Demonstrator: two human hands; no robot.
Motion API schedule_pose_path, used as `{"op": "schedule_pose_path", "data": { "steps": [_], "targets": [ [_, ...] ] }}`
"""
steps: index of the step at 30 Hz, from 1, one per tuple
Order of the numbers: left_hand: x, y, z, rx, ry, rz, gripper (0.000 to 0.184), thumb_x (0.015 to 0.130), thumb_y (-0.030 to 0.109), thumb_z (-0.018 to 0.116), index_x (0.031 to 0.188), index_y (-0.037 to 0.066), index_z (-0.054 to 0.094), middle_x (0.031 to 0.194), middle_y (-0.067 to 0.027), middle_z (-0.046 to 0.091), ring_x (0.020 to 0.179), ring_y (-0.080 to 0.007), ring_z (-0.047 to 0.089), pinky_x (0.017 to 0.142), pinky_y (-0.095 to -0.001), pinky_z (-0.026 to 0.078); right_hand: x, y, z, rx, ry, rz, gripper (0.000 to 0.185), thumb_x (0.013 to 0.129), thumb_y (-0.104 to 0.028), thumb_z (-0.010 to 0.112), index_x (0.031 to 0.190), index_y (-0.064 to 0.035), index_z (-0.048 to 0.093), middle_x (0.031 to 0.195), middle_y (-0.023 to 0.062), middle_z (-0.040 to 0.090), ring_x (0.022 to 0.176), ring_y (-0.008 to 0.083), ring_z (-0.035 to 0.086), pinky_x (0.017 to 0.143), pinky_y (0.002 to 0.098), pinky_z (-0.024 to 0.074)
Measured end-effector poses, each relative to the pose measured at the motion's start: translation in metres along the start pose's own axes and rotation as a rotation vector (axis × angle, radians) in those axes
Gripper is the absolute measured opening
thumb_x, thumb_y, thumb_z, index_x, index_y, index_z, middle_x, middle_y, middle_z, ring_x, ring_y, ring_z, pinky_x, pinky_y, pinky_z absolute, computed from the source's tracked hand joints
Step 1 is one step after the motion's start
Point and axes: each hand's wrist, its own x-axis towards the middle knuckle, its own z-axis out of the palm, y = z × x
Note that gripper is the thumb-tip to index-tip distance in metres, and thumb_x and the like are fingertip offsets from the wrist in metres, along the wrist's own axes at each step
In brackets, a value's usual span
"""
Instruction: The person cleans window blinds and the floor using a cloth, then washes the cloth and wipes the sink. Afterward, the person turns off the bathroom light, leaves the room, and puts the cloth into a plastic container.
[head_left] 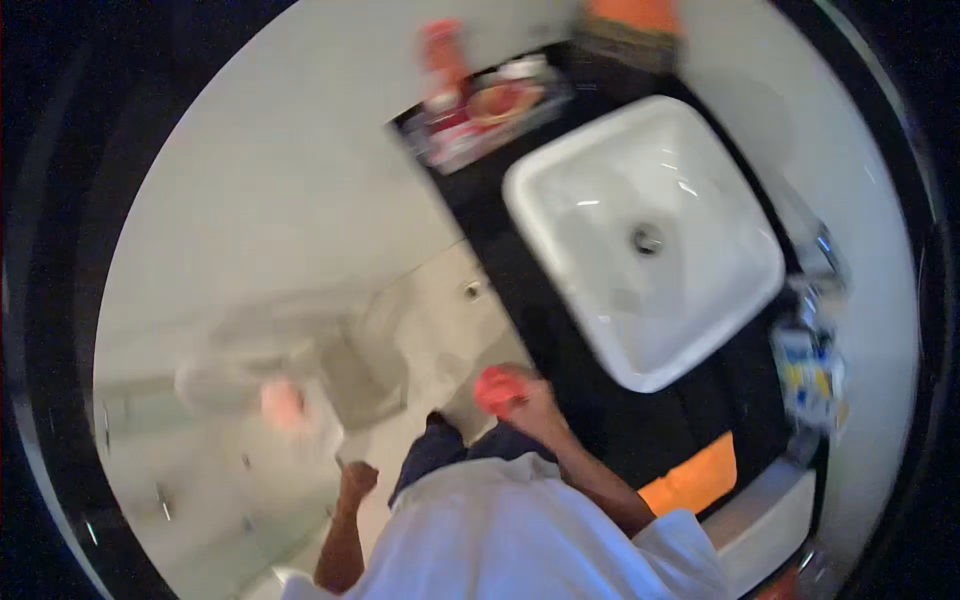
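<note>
My right hand (535, 412) is closed around a small bright red, bunched-up thing that looks like a cloth (497, 390), held in front of my body beside the edge of the black counter (620, 425). Blur hides its exact kind. Lower on the left, my left hand (358, 479) hangs as a fist over the floor; whether anything is inside it I cannot make out. A flat orange cloth (695, 478) lies on the counter near my right forearm. The white square basin (560, 255) sits on the same counter, beyond my right hand.
At the counter's far end stands a clear tray (455, 155) with several bottles, beside a red bottle (443, 55). A chrome tap (815, 250) and a blue-yellow-white pack (808, 375) line the wall side. A toilet (350, 375) stands left, blurred.
</note>
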Motion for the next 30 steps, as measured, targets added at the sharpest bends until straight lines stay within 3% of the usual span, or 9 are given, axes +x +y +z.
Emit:
{"op": "schedule_pose_path", "data": {
  "steps": [1,3,5,11,16,20,22,26,30],
  "targets": [
    [-0.028,0.002,0.015,0.103,0.155,0.023,0.026,0.075,0.018,0.057,0.052,0.005,0.056,0.055,-0.0145,0.058,0.056,-0.031,0.06,0.056,-0.0431,0.049,-0.005,0.003,0.004,-0.016,-0.004,0.094,0.033,0.072,0.002,0.06,0.105,-0.0015,0.065,0.1,0.0134,0.068,0.093,0.023,0.066,0.083,0.0331,0.051],
    [-0.056,0.016,0.028,0.375,-0.115,-0.148,0.022,0.073,0.018,0.058,0.058,0.003,0.063,0.061,-0.0188,0.061,0.061,-0.0332,0.064,0.057,-0.0442,0.051,-0.012,0.02,0.008,-0.114,0.001,0.222,0.031,0.072,-0.001,0.059,0.102,-0.0008,0.066,0.094,0.0139,0.069,0.088,0.0225,0.067,0.08,0.0323,0.0518],
    [-0.075,0.009,0.056,-0.286,-0.075,-0.557,0.023,0.072,0.021,0.057,0.066,0.001,0.067,0.076,-0.024,0.064,0.072,-0.0396,0.065,0.069,-0.0445,0.053,-0.02,0.032,0.011,-0.189,-0.015,0.235,0.032,0.072,0.001,0.058,0.103,-0.0001,0.066,0.091,0.0126,0.07,0.086,0.0199,0.067,0.079,0.0311,0.0514],
    [-0.088,0.028,0.064,-0.766,0.051,-0.902,0.027,0.074,0.025,0.063,0.078,0.0,0.069,0.09,-0.0255,0.065,0.091,-0.0372,0.064,0.082,-0.0432,0.051,-0.021,0.031,0.056,-0.176,-0.125,0.269,0.022,0.082,0.0,0.059,0.103,0.0014,0.066,0.087,0.0011,0.065,0.08,0.0102,0.059,0.074,0.0256,0.0482],
    [-0.104,-0.012,0.139,-0.892,0.239,-0.993,0.024,0.073,0.023,0.059,0.079,0.002,0.07,0.084,-0.0229,0.066,0.082,-0.0371,0.065,0.077,-0.0422,0.053,0.002,-0.001,0.142,-0.347,-0.388,0.101,0.018,0.086,-0.005,0.061,0.102,0.0018,0.064,0.083,0.0006,0.063,0.075,0.0112,0.059,0.068,0.0271,0.0479],
    [-0.162,-0.03,0.165,-1.11,0.391,-1.197,0.025,0.073,0.022,0.059,0.082,0.002,0.071,0.083,-0.0226,0.066,0.082,-0.0361,0.066,0.078,-0.0422,0.052,0.01,-0.008,0.21,-0.311,-0.399,0.382,0.009,0.088,-0.006,0.06,0.094,-0.0002,0.064,0.077,-0.0001,0.059,0.067,0.0117,0.054,0.06,0.026,0.0448],
    [-0.201,-0.03,0.18,-1.191,0.479,-1.345,0.025,0.073,0.021,0.058,0.082,0.002,0.071,0.084,-0.0229,0.067,0.083,-0.0373,0.065,0.078,-0.0428,0.052,0.026,0.021,0.247,-0.462,-0.484,0.042,0.009,0.088,-0.006,0.061,0.094,0.0007,0.063,0.081,0.0026,0.06,0.068,0.0124,0.055,0.06,0.0267,0.0452],
    [-0.279,0.0,0.226,-1.247,0.57,-1.624,0.027,0.072,0.021,0.057,0.08,-0.002,0.07,0.086,-0.0262,0.065,0.083,-0.0412,0.064,0.079,-0.0446,0.051,0.013,-0.005,0.356,-0.284,-0.574,0.355,0.016,0.085,-0.005,0.066,0.099,0.0026,0.063,0.091,0.007,0.064,0.077,0.0171,0.061,0.069,0.0325,0.0517],
    [-0.328,0.04,0.247,-1.368,0.531,-1.972,0.027,0.07,0.019,0.056,0.075,-0.005,0.067,0.085,-0.0283,0.064,0.084,-0.0429,0.063,0.078,-0.0471,0.051,0.018,0.011,0.444,-0.278,-0.746,0.368,0.017,0.085,-0.005,0.065,0.1,0.0025,0.063,0.093,0.0079,0.065,0.077,0.0184,0.062,0.069,0.0343,0.0527]
  ]
}}
